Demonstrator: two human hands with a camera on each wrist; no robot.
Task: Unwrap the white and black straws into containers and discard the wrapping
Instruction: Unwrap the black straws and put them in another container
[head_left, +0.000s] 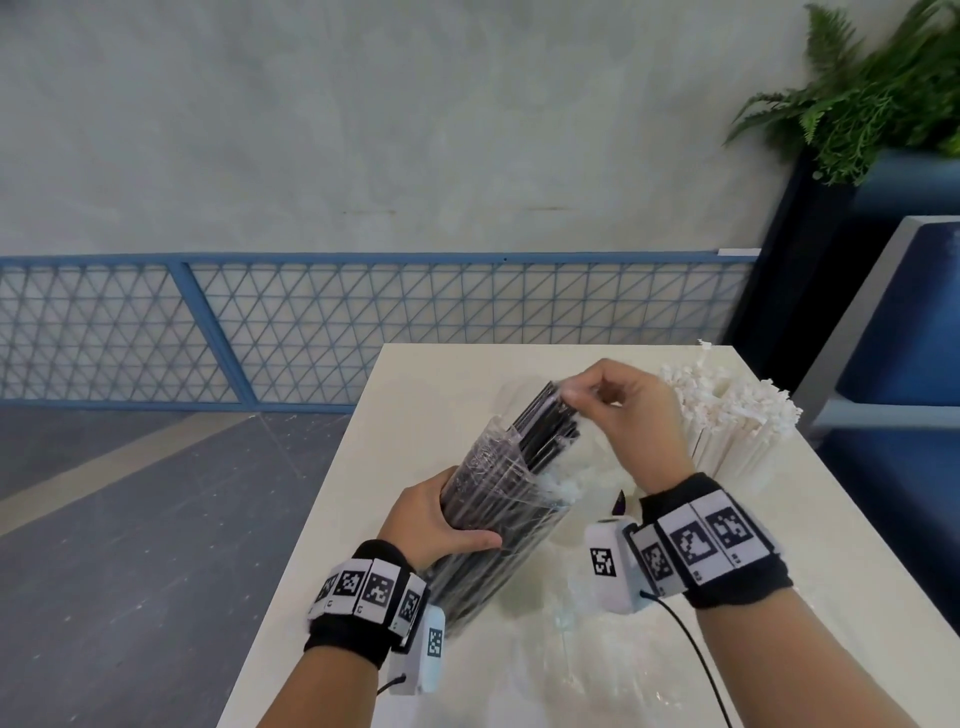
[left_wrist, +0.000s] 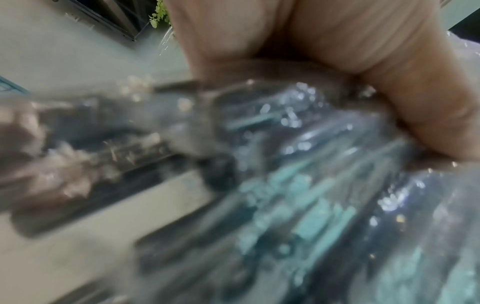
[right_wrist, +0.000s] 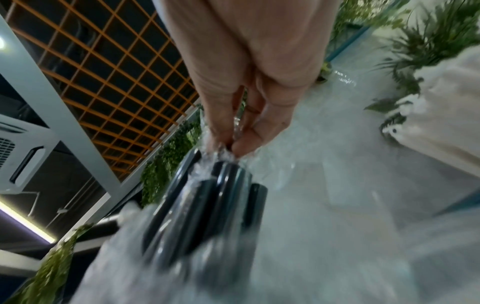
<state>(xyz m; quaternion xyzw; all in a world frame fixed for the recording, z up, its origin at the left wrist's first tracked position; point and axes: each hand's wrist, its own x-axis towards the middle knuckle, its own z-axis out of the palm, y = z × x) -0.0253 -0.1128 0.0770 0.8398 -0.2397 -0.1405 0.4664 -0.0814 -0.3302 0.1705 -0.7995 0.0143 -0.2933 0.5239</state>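
Observation:
A bundle of black straws (head_left: 511, 478) in clear plastic wrapping (head_left: 488, 457) is held tilted above the white table (head_left: 415, 395). My left hand (head_left: 441, 514) grips the bundle's lower half, fingers curled round it. My right hand (head_left: 597, 400) pinches the wrapping at the bundle's top end. In the right wrist view the fingertips (right_wrist: 241, 148) squeeze crinkled film just above the black straw ends (right_wrist: 228, 185). The left wrist view is blurred and shows the wrapped straws (left_wrist: 298, 185) under my left hand (left_wrist: 389, 92). White straws (head_left: 727, 421) stand bunched at the table's right, behind my right hand.
Loose clear film (head_left: 597, 649) lies on the table near its front. A blue mesh fence (head_left: 311, 327) runs behind the table, a dark planter with a fern (head_left: 857, 104) stands at the back right, and a blue seat (head_left: 909, 338) is beside the table's right edge.

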